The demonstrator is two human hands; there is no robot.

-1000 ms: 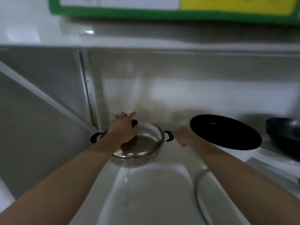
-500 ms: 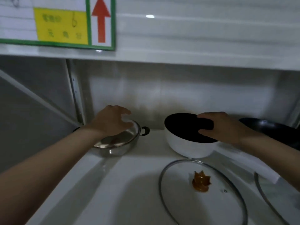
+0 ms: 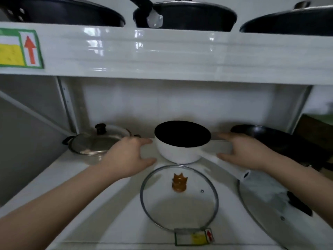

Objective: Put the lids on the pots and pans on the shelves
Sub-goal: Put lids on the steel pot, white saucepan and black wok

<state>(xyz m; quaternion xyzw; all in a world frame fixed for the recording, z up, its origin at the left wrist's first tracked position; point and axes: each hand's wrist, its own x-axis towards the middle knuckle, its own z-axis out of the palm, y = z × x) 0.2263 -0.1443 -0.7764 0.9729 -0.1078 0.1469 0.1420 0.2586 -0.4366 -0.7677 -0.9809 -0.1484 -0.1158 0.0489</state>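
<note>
Flanking white pot [image 3: 178,152] w/ black interior: left hand [image 3: 128,159] & right hand [image 3: 246,152], both spread, gripping nothing. Glass lid [image 3: 180,210], amber knob, lies near.

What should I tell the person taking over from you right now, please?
Left hand and right hand: both open and empty, either side of the white saucepan.
Done: steel pot, back left, has its lid on.
Left: saucepan is uncovered; the glass lid with the gold knob lies flat just in front of it. A larger glass lid lies front right, near the uncovered black pan.
</note>
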